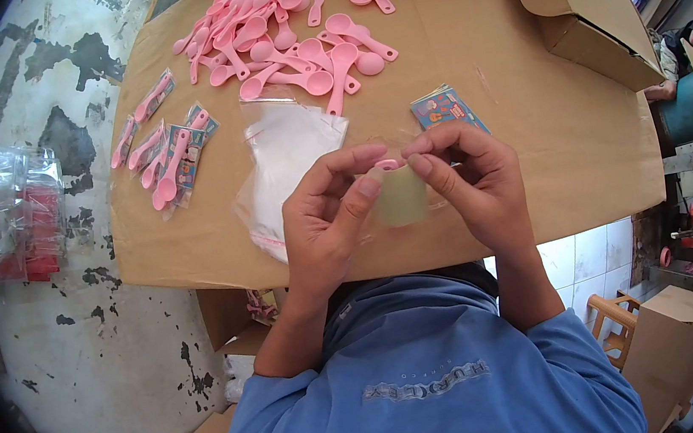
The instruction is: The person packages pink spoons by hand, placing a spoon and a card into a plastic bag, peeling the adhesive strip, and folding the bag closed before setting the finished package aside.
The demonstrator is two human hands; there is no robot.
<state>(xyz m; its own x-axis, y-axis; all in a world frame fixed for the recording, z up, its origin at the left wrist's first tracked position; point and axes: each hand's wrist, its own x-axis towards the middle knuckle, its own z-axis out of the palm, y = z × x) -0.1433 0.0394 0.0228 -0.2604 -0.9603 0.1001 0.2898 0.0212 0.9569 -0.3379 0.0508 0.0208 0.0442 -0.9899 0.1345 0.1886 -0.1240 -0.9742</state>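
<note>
Near the front edge of the table, both my hands pinch the top of a small clear plastic bag (411, 216). A pale green card (400, 197) shows inside it, and the pink end of a spoon (387, 164) peeks out at the top between my fingertips. My left hand (331, 214) is closed on the bag's left side, my right hand (480, 184) on its right side. Left of my left hand lies a stack of clear bags (284, 159). Just beyond my right hand is a small pile of printed blue cards (447, 107).
A heap of pink spoons (264, 20) covers the table's far left part. Several packed spoons (174, 168) lie at the left edge. An open cardboard box (600, 38) stands at the far right of the brown table (571, 165). Clear plastic packs (13, 212) are further left.
</note>
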